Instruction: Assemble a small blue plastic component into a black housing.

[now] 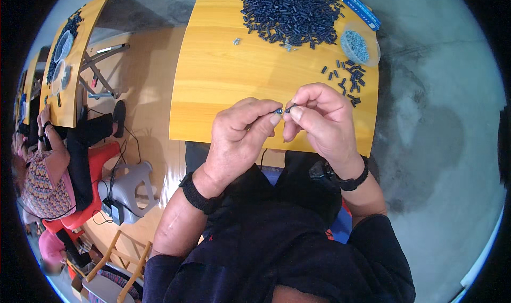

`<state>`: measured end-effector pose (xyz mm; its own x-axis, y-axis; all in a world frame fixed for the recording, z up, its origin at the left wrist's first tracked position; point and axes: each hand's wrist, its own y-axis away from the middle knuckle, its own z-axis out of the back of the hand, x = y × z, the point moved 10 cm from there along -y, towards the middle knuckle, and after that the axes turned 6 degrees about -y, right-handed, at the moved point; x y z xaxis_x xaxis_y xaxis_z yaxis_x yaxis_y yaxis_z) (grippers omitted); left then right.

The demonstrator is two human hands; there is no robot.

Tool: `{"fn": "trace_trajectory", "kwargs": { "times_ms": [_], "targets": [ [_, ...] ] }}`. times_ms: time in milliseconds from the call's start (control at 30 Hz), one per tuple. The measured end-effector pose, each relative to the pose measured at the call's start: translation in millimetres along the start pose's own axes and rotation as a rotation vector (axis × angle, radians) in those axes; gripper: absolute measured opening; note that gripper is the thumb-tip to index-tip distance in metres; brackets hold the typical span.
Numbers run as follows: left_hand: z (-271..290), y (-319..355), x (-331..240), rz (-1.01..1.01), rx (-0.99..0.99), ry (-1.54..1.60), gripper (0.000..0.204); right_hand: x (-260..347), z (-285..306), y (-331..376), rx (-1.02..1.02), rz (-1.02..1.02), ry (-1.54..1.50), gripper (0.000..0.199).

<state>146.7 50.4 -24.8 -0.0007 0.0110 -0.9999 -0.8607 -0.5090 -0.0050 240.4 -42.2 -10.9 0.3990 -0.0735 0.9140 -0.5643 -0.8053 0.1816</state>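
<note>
Above the near edge of the yellow table [205, 90], my two hands meet almost fingertip to fingertip. My left hand [233, 135] pinches a small shiny metal piece [278, 111] between thumb and forefinger. Opposite it, my right hand [326, 117] pinches a small black piece [290, 109], its tip close to the metal one; whether they touch is too small to tell. A large heap of short black cylindrical pieces [290, 10] covers the far part of the table. More black pieces [352, 79] lie loose beyond my right hand.
At the table's right edge stands a clear bowl [377, 53] of small silvery parts, with a blue box [360, 9] behind it. A few metal bits [236, 41] lie left of the heap. Leftward are a grey stool [128, 188] and a co-worker [50, 180] at another table [80, 74].
</note>
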Motion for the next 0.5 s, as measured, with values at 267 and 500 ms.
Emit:
{"fn": "trace_trajectory", "kwargs": {
  "times_ms": [267, 500],
  "targets": [
    [-0.4, 0.2, 0.7, -0.003, 0.006, -0.006, 0.013, 0.0, -0.6, 0.5, -0.001, 0.009, 0.032, 0.006],
    [-1.9, -1.0, -1.6, -0.006, 0.014, -0.014, 0.013, -0.2, -0.5, -1.4, -0.001, 0.032, 0.049, 0.006]
  ]
}}
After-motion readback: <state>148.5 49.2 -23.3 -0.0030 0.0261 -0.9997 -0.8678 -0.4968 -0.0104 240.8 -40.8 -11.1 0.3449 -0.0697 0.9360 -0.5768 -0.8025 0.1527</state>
